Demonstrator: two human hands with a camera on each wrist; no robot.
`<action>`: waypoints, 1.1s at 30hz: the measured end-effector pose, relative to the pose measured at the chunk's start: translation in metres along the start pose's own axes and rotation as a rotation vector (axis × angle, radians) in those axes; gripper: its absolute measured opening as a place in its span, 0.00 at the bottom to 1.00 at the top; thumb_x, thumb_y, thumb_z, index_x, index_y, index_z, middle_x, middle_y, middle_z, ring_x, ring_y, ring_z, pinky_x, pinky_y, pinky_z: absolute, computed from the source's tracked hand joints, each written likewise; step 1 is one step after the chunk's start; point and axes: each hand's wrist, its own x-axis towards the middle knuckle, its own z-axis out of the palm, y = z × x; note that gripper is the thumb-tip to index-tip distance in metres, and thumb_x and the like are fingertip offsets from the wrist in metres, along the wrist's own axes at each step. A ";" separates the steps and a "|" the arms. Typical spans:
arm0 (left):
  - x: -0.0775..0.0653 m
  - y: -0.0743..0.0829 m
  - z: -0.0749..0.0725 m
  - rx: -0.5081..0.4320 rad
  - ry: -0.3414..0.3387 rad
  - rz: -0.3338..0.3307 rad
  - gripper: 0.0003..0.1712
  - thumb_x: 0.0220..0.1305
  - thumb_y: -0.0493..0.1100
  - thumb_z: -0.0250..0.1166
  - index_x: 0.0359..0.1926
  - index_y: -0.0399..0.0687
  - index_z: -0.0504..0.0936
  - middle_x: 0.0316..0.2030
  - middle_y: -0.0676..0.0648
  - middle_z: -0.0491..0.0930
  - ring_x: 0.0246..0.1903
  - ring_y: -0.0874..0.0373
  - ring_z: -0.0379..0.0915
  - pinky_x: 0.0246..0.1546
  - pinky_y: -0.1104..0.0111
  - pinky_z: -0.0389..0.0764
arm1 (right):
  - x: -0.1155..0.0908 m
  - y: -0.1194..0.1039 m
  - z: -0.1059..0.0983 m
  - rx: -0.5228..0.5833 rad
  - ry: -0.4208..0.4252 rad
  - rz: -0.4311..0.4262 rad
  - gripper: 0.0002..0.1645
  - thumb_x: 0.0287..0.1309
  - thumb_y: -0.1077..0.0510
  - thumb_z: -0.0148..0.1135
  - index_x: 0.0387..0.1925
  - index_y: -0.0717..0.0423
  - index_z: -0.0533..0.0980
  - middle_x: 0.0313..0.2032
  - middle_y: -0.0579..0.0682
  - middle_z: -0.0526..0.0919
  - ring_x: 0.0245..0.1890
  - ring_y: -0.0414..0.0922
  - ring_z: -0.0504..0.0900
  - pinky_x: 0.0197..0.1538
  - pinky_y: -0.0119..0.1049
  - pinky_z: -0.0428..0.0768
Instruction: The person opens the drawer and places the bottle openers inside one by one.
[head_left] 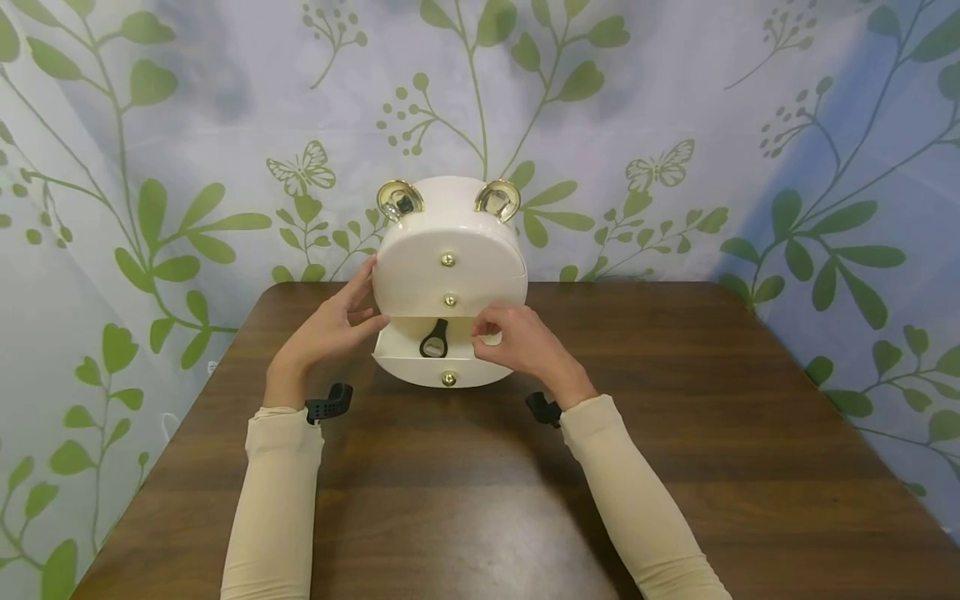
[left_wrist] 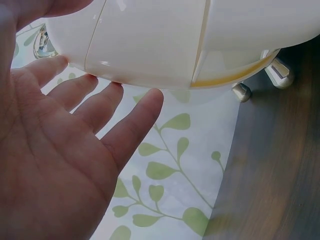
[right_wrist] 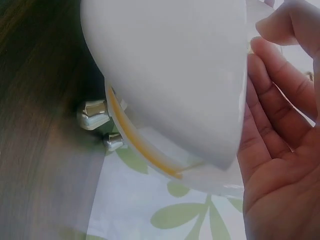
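A white, round-topped drawer box (head_left: 420,275) with gold ears stands on the table. Its bottom drawer (head_left: 408,372) is pulled out, and inside lies a small black object (head_left: 433,340) with a ring-shaped end and a short handle. My left hand (head_left: 330,329) is spread along the box's left side; in the left wrist view several fingertips rest at the shell's edge. Over the drawer's right end is my right hand (head_left: 517,337), its fingers bent. The right wrist view has thumb (right_wrist: 280,25) and index finger slightly apart, with nothing visible between them.
The dark wooden table (head_left: 450,500) stretches around the box. A leaf-patterned curtain (head_left: 645,92) hangs close behind and at both sides. Gold knobs (head_left: 447,260) stick out from the drawer fronts, and small metallic feet (right_wrist: 94,115) hold up the box.
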 end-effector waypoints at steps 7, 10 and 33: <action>0.000 0.000 0.000 -0.001 0.001 0.004 0.50 0.65 0.54 0.63 0.73 0.80 0.37 0.74 0.67 0.38 0.66 0.46 0.64 0.63 0.53 0.68 | -0.007 0.002 -0.010 0.040 -0.023 0.037 0.04 0.53 0.55 0.63 0.33 0.44 0.80 0.34 0.39 0.82 0.39 0.41 0.81 0.48 0.37 0.79; 0.000 0.003 -0.001 0.006 -0.001 -0.003 0.50 0.65 0.54 0.63 0.73 0.81 0.37 0.74 0.69 0.38 0.67 0.46 0.63 0.63 0.52 0.68 | -0.010 0.003 -0.015 0.050 -0.025 0.040 0.05 0.54 0.55 0.63 0.35 0.46 0.80 0.35 0.40 0.82 0.41 0.46 0.82 0.49 0.40 0.79; -0.003 0.005 0.000 0.011 -0.002 -0.020 0.50 0.65 0.53 0.63 0.73 0.79 0.36 0.75 0.64 0.38 0.66 0.45 0.63 0.64 0.51 0.67 | -0.032 0.013 -0.039 0.103 -0.046 0.036 0.12 0.56 0.51 0.66 0.42 0.48 0.80 0.41 0.46 0.84 0.44 0.47 0.82 0.50 0.44 0.80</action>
